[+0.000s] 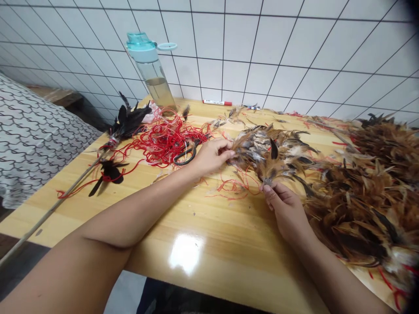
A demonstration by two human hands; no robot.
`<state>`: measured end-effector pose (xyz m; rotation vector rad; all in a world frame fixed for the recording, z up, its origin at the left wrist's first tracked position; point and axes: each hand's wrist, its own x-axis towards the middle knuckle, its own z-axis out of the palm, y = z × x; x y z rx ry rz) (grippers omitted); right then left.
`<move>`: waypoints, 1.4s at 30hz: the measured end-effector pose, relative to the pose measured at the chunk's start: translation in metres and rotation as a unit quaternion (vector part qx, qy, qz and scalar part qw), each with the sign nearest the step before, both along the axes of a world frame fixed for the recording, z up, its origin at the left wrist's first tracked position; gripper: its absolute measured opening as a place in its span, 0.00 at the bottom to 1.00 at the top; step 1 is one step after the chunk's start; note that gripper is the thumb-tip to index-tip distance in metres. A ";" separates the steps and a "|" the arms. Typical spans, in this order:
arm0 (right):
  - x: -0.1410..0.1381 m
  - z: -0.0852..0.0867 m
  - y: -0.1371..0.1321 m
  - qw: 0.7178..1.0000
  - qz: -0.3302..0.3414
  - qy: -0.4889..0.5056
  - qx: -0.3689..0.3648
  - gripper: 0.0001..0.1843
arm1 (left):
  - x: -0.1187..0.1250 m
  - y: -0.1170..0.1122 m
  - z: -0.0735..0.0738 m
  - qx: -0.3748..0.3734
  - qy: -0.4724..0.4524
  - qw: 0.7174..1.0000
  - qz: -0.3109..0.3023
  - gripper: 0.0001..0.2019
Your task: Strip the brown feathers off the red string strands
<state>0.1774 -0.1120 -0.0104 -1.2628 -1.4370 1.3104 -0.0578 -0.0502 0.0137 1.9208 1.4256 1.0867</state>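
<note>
Pinching a brown feather bunch, left grip clenched; right grip clenched too

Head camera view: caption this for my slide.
Left hand and right hand hold a bunch of brown feathers beside tangled red string and black-handled scissors on a wooden table.

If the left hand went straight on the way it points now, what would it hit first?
The left hand would meet the bunch of brown and black feathers first; its fingertips seem already there, though depth is unclear.
</note>
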 end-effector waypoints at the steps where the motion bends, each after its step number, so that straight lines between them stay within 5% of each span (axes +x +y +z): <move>1: 0.000 0.000 0.000 1.000 0.000 0.001 0.001 0.16 | 0.002 -0.002 0.003 -0.041 -0.050 0.998 -0.006 0.08; 6: -0.002 0.001 0.000 1.000 -0.004 0.012 0.002 0.16 | 0.016 -0.012 0.010 -0.208 -0.277 0.935 -0.076 0.15; 13: -0.003 0.003 0.002 0.999 -0.032 0.011 0.002 0.17 | 0.038 -0.030 0.011 -0.305 -0.365 0.867 -0.144 0.18; 21: -0.004 0.007 0.004 0.998 -0.040 0.045 -0.027 0.17 | 0.062 -0.046 0.010 -0.234 -0.353 0.904 -0.060 0.07; 42: -0.005 0.017 0.005 0.995 0.004 0.065 -0.070 0.19 | 0.071 -0.054 -0.005 -0.074 -0.197 0.978 -0.016 0.03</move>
